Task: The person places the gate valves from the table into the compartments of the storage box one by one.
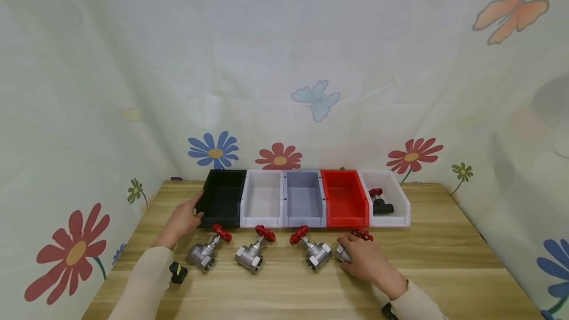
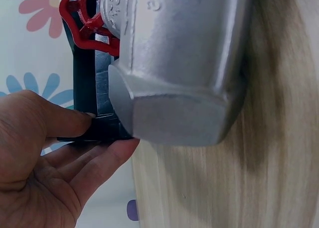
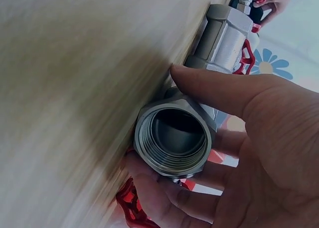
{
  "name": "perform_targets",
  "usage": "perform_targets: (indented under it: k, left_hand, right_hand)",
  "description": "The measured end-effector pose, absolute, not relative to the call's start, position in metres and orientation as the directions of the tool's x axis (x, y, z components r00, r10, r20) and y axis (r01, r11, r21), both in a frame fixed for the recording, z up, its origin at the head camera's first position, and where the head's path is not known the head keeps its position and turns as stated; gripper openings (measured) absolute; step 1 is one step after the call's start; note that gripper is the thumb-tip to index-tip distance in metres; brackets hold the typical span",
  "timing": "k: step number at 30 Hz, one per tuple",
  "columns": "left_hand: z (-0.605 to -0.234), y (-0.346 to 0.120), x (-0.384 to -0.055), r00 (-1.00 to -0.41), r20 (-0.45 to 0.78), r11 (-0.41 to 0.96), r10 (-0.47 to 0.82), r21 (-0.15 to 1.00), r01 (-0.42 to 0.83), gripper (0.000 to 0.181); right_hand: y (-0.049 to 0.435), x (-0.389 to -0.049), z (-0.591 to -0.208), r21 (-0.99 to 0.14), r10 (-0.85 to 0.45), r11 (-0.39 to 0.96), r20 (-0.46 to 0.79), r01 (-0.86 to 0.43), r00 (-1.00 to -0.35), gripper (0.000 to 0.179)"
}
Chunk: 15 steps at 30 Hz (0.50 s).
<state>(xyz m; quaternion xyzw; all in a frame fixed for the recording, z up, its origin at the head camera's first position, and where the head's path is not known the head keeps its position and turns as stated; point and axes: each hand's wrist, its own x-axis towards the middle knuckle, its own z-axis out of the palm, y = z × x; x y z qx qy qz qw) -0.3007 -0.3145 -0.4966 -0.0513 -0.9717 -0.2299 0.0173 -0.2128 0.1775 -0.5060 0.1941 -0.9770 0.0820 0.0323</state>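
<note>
My left hand pinches the left wall of the black bin, thumb and fingers on its edge in the left wrist view. Close beside that hand lies a steel gate valve with a red handwheel. At the right end of the row of valves, my right hand grips another gate valve by its body. Its open threaded end faces the right wrist camera, and its red handwheel shows past the fingers. Between the hands, two more valves lie on the wooden table.
Right of the black bin stand a white bin, a grey bin, a red bin and another white bin. The last holds a dark valve with a red handwheel. A flowered curtain hangs behind.
</note>
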Motion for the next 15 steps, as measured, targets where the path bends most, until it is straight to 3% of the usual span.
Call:
perform_targets:
  k: [15]
  left_hand:
    - [-0.4991,-0.3162,-0.3024,-0.993,0.066,0.886,0.102,0.448,0.121,0.072]
  right_hand:
    - [0.1770,-0.2111,-0.5061,-0.134,-0.357,0.919,0.124,-0.372,-0.926,0.039]
